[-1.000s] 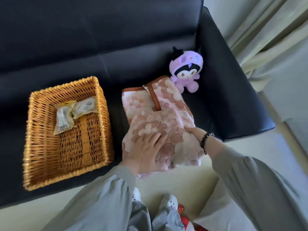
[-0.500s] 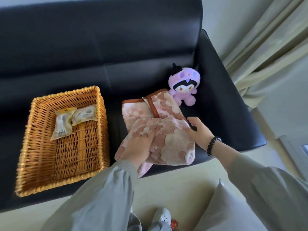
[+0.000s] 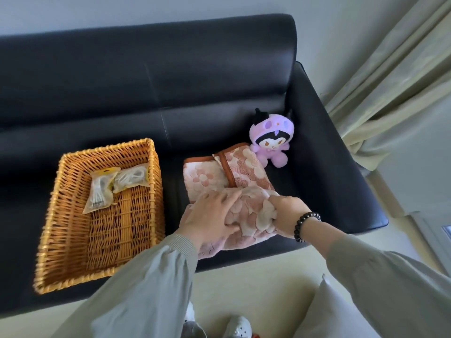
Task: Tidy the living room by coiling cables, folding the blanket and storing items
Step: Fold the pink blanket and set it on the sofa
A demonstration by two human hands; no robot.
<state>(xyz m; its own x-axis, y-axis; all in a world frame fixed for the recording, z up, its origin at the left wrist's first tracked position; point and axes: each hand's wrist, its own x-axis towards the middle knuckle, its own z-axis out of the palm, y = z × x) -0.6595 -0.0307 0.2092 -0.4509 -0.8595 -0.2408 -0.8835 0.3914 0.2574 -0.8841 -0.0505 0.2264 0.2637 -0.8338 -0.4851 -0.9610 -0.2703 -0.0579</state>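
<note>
On the right half of the black leather sofa [image 3: 136,76], between the wicker basket [image 3: 156,196] and the purple plush toy [image 3: 271,140], lies the pink flowered blanket [image 3: 246,172], part folded, its near corner drooping over the seat's front edge. The left hand [image 3: 212,215] lies flat on the top fold with fingers spread, a wide-open grip that presses and holds nothing. The right hand [image 3: 288,215], a bead bracelet [image 3: 305,225] at its wrist, has its grip closed round a bunch of cloth at the fold's right side. The blanket looks thick, plush and limp. I judge it light enough for one hand, too soft to keep a crease, and likely to slump or slide on the slick leather unless pinned. The best hold is probably the brown bound hem or a fold's corners, hands well apart, a palm smoothing after. Room is tight at the back, where the toy sits just beside the far corner, perhaps touching it, and the armrest [image 3: 329,147] rises near on the right. A narrow strip of seat shows between blanket and basket. The bagged cables [image 3: 100,193] lie at the basket's far end, with bare wicker nearer that could probably take a compact fold.
</note>
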